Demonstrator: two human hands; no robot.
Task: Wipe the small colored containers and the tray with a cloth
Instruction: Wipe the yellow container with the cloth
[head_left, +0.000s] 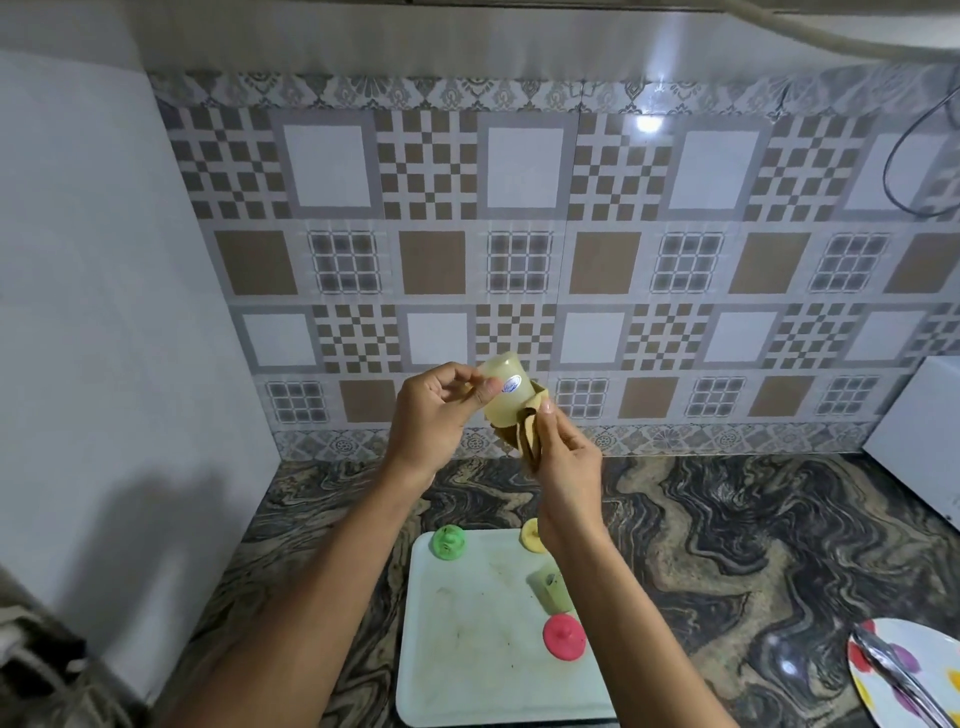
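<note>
My left hand grips a pale yellow translucent container with a blue oval sticker, held up in front of the tiled wall. My right hand presses a tan cloth against the container's lower side. Below, a white tray lies on the counter. On it sit a green lid, a yellow lid, a red lid and a pale green container partly hidden by my right forearm.
The marbled dark counter runs to the tiled wall. A white appliance stands at the right edge. A plate with coloured dots holding metal tongs lies at the bottom right. A white wall closes the left.
</note>
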